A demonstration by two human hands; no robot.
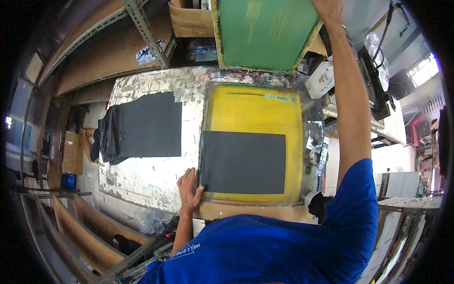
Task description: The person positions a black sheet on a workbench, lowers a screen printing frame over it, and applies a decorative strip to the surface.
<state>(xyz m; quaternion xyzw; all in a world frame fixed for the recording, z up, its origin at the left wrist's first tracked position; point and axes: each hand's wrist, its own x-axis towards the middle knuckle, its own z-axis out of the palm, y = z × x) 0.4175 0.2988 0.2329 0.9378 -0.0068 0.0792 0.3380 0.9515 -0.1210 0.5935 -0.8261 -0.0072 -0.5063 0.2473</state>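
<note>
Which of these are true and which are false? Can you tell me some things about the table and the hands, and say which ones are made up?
1. The left hand rests at the corner of the dark sheet. True.
2. The dark sheet lies on a red board. False: it lies on the yellow board.
3. The right hand is up at the green screen frame. True.
4. The green screen frame lies flat on the sheet. False: it is lifted, away from the sheet.
5. A stack of dark sheets lies to the left. True.
</note>
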